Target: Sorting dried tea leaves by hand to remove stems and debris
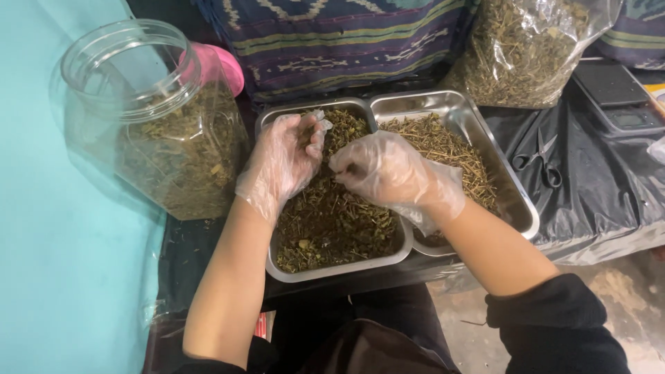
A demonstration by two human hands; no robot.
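Observation:
Both my hands wear thin clear plastic gloves and hover over a steel tray (332,270) filled with crumbled dried green herbs (332,225). My left hand (282,163) is curled with a pinch of dried herb between its fingertips. My right hand (388,173) is close beside it, fingers pinched on a small bit of herb stem. A second steel tray (516,201) to the right holds longer dried stalks (443,149).
A large clear plastic jar (156,125) partly filled with dried herbs leans at the left on a teal surface (62,263). A clear bag of dried herbs (526,48) stands at the back right. Black scissors (540,159) and a digital scale (616,97) lie on black plastic sheeting.

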